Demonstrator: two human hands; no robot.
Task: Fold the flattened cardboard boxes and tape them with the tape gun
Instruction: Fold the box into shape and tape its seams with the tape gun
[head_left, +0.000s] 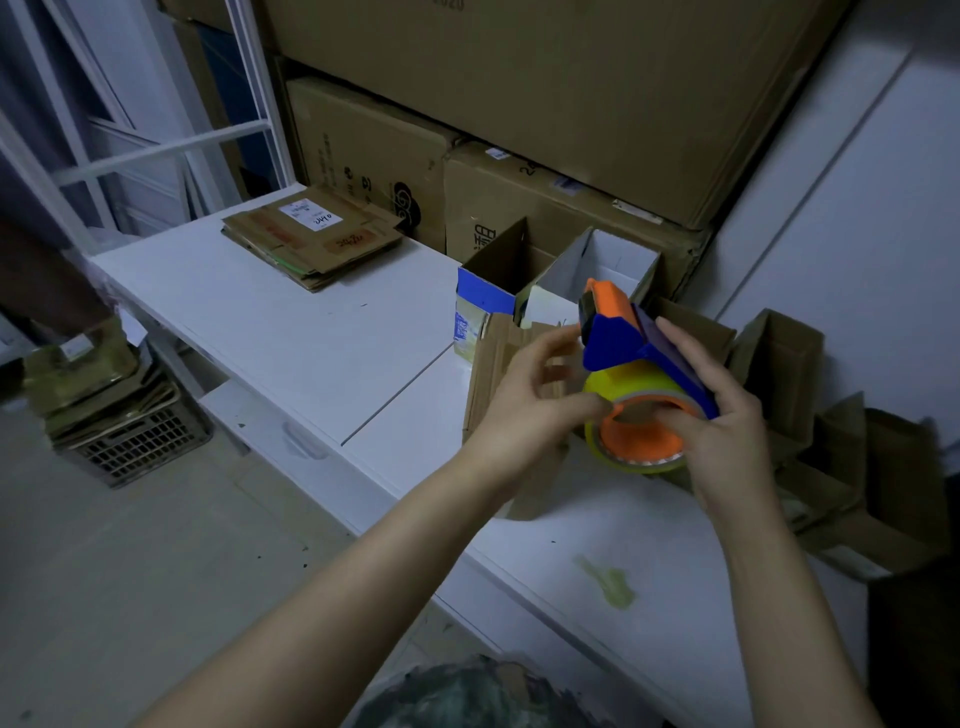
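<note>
Gripping tape gun (623, 343) in right hand (727, 431), left hand (530, 395) fingers (558, 335) spread at roll (628, 387), open boxes (613, 254) behind

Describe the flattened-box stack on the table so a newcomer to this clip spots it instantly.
Find the long white table in front of the stacked big cartons. At its far left end lies the flattened cardboard stack. Unlike the open upright boxes beside the tape gun, it lies flat and carries a white handwritten label.

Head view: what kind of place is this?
Likely a storeroom or packing area: large cartons stacked high, flattened boxes piled on the white table, and a tape gun in the right hand.
</note>
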